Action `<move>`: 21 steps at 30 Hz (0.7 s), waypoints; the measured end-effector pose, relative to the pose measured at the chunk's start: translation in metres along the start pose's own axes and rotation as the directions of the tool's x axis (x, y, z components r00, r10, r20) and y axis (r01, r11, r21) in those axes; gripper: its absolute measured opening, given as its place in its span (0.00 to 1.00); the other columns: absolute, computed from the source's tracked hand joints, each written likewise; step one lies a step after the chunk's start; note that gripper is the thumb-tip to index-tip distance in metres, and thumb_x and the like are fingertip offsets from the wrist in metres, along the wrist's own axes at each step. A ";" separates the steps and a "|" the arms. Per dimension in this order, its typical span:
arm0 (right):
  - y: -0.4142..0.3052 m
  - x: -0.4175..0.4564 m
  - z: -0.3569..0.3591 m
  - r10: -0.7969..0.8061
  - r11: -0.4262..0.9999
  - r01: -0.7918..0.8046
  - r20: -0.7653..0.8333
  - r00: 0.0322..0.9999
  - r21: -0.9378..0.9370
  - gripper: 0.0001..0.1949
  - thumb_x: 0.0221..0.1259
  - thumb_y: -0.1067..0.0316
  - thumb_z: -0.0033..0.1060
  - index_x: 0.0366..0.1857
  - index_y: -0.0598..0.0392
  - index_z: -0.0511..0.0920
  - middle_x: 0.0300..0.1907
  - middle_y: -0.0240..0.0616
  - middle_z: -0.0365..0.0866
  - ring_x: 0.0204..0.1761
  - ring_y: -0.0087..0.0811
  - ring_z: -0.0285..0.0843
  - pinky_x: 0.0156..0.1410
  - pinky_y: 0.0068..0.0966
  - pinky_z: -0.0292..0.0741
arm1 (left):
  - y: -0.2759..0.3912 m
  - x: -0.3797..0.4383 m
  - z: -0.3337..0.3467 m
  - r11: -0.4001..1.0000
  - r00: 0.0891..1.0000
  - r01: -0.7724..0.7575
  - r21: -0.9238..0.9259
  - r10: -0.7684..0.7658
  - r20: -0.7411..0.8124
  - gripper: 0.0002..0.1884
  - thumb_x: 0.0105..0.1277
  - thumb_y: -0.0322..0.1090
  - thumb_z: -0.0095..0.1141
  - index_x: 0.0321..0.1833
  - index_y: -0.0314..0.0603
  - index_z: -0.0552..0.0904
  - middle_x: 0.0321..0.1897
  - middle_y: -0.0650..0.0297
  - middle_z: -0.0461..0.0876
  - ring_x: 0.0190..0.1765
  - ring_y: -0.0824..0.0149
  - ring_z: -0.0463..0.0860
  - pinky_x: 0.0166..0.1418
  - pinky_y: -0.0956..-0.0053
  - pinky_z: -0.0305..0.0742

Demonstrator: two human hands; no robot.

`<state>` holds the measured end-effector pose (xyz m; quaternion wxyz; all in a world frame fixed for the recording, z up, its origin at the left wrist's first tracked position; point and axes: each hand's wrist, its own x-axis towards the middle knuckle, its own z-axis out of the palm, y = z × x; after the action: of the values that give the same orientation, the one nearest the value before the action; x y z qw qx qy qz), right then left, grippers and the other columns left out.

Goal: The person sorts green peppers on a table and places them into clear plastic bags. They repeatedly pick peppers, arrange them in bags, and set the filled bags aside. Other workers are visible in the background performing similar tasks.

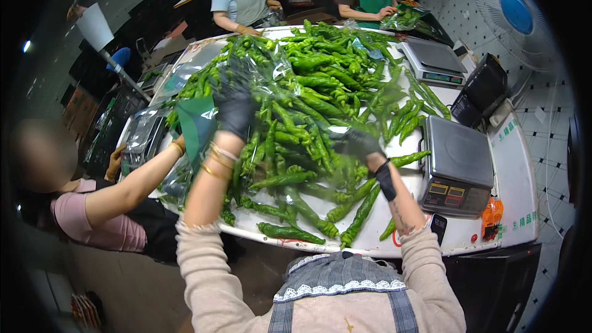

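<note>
A large heap of long green peppers [319,85] covers the white table in front of me. My left hand [235,101], in a black glove, is blurred over the heap's left side. A clear plastic bag [282,67] lies against its fingers; the blur hides whether they grip it. My right hand [358,142], also black-gloved and blurred, is curled at the film's lower right part, with a shiny fold at its fingertips. Through the film, peppers show between my hands. Loose peppers [360,215] lie near the table's front edge.
Two digital scales [458,148] [432,62] stand at right, near a phone [438,229] and an orange packet [492,217]. A co-worker's arm [138,182] reaches in from the left beside a green-printed bag [196,120]. Two people stand across the table [508,166]. A fan [515,11] is at upper right.
</note>
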<state>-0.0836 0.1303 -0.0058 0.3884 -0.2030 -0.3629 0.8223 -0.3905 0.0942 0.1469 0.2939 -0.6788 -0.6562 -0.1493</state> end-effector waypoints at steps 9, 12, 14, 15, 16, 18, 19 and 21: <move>0.093 -0.090 0.044 0.165 0.740 -0.124 -0.001 0.986 0.661 0.23 0.70 0.55 0.41 0.64 0.54 0.65 0.49 0.45 0.79 0.52 0.46 0.76 0.60 0.50 0.72 | 0.159 -0.183 0.058 0.577 0.961 0.074 -0.813 0.176 0.213 0.35 0.60 0.34 0.49 0.72 0.35 0.56 0.70 0.46 0.56 0.72 0.47 0.56 0.74 0.59 0.48; 0.092 -0.099 0.056 0.202 0.886 -0.115 -0.152 0.967 0.449 0.26 0.68 0.53 0.46 0.66 0.52 0.63 0.60 0.45 0.71 0.59 0.46 0.71 0.63 0.50 0.69 | 0.143 -0.179 0.047 0.638 0.924 0.027 -0.770 0.277 0.262 0.38 0.50 0.26 0.53 0.69 0.37 0.61 0.66 0.48 0.64 0.66 0.47 0.66 0.70 0.62 0.60; 0.083 -0.111 0.065 0.129 0.956 -0.083 -0.147 0.981 0.281 0.27 0.68 0.51 0.47 0.67 0.53 0.61 0.63 0.44 0.68 0.59 0.45 0.72 0.62 0.46 0.71 | 0.134 -0.179 0.042 0.678 0.916 -0.058 -0.733 0.328 0.231 0.39 0.48 0.26 0.55 0.69 0.38 0.61 0.66 0.48 0.65 0.66 0.47 0.67 0.70 0.61 0.61; 0.083 -0.114 0.060 0.108 0.968 -0.069 -0.152 0.982 0.241 0.25 0.69 0.54 0.45 0.66 0.52 0.63 0.63 0.41 0.69 0.56 0.40 0.74 0.58 0.40 0.74 | 0.135 -0.174 0.032 0.663 0.919 -0.093 -0.743 0.344 0.192 0.37 0.50 0.26 0.54 0.69 0.41 0.63 0.66 0.52 0.66 0.64 0.48 0.69 0.67 0.62 0.65; 0.083 -0.117 0.054 0.088 0.978 -0.055 -0.157 0.984 0.200 0.23 0.71 0.57 0.44 0.66 0.52 0.64 0.63 0.38 0.70 0.53 0.36 0.77 0.55 0.34 0.78 | 0.136 -0.177 0.035 0.704 0.916 -0.100 -0.703 0.341 0.211 0.36 0.51 0.26 0.53 0.69 0.44 0.64 0.66 0.54 0.67 0.62 0.49 0.70 0.65 0.62 0.67; 0.081 -0.121 0.045 0.063 0.996 -0.044 -0.259 0.964 0.077 0.20 0.71 0.59 0.45 0.62 0.55 0.69 0.62 0.37 0.70 0.50 0.29 0.77 0.51 0.26 0.79 | 0.134 -0.187 0.046 0.788 0.912 -0.117 -0.605 0.326 0.249 0.33 0.54 0.26 0.51 0.68 0.48 0.66 0.66 0.58 0.68 0.58 0.50 0.74 0.60 0.63 0.71; 0.084 -0.125 0.040 -0.036 0.994 0.003 -0.306 0.951 -0.108 0.22 0.69 0.58 0.49 0.62 0.56 0.68 0.62 0.40 0.70 0.51 0.32 0.77 0.50 0.28 0.79 | 0.129 -0.191 0.050 0.844 0.902 -0.084 -0.530 0.290 0.319 0.30 0.59 0.27 0.49 0.67 0.55 0.68 0.61 0.62 0.74 0.49 0.54 0.79 0.50 0.63 0.75; 0.094 -0.141 0.013 -0.341 0.645 -0.108 -0.412 0.845 -0.756 0.30 0.61 0.55 0.58 0.64 0.57 0.64 0.60 0.48 0.70 0.54 0.39 0.75 0.50 0.33 0.78 | 0.110 -0.189 0.050 0.910 0.934 -0.079 -0.407 0.210 0.288 0.30 0.60 0.27 0.49 0.67 0.56 0.68 0.40 0.60 0.81 0.33 0.58 0.79 0.34 0.63 0.75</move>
<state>-0.0509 -0.0275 -0.0603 0.4053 -0.5350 -0.5648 0.4802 -0.3099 -0.0234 -0.0258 0.0515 -0.7860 -0.5999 -0.1402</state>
